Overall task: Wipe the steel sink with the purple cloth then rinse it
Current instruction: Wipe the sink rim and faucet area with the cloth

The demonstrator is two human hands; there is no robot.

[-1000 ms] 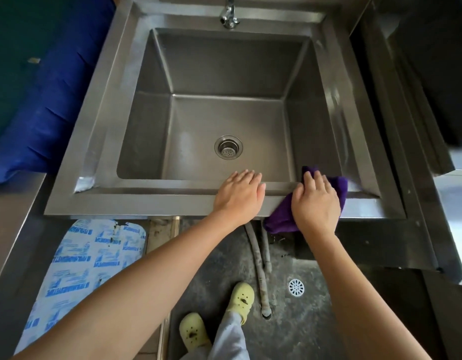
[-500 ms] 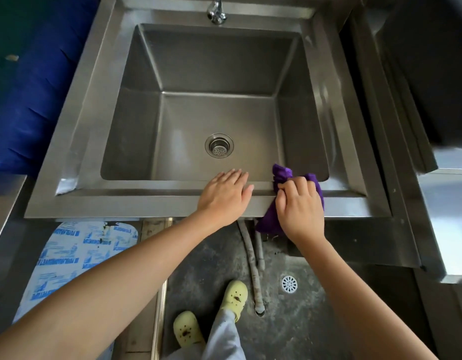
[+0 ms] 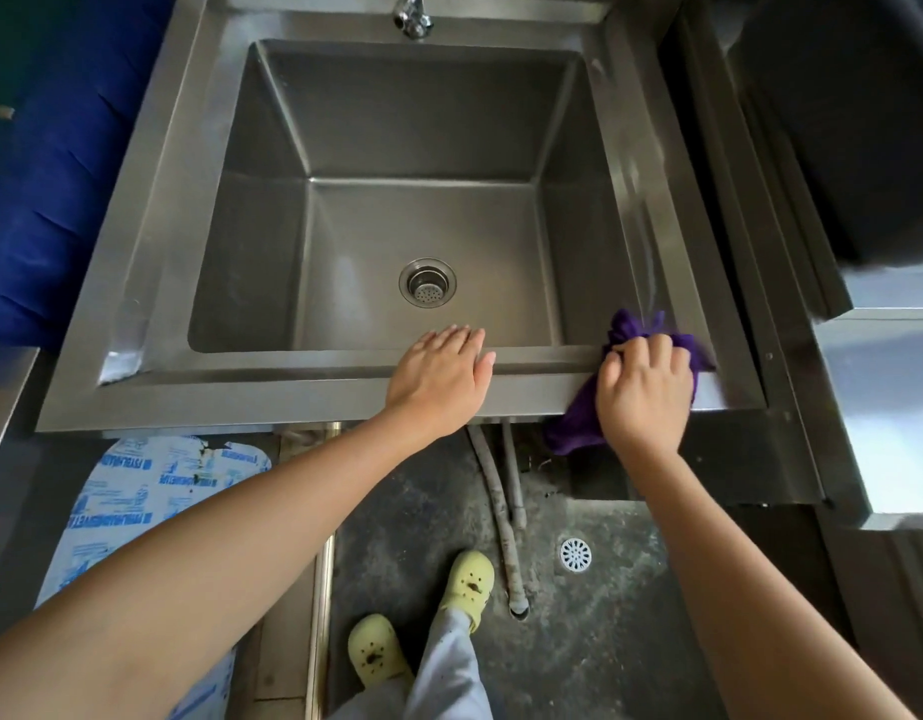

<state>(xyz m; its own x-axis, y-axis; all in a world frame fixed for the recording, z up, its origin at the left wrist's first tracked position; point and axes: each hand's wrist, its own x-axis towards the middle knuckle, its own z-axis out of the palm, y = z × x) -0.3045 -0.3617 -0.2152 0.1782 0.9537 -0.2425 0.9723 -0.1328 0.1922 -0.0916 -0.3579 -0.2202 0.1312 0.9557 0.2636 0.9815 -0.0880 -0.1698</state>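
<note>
Head view: wiping the near rim of the steel sink (image 3: 241, 397).
The right hand (image 3: 644, 392), fingers curled, grips the purple cloth (image 3: 633, 327) bunched on the near right corner; the left hand (image 3: 438, 376) rests flat on the near rim, fingers straight. Spreading the cloth and overlapping firm strokes would likely serve best. The tap (image 3: 411, 15) stands far; the left hand blocks leftward strokes.
</note>
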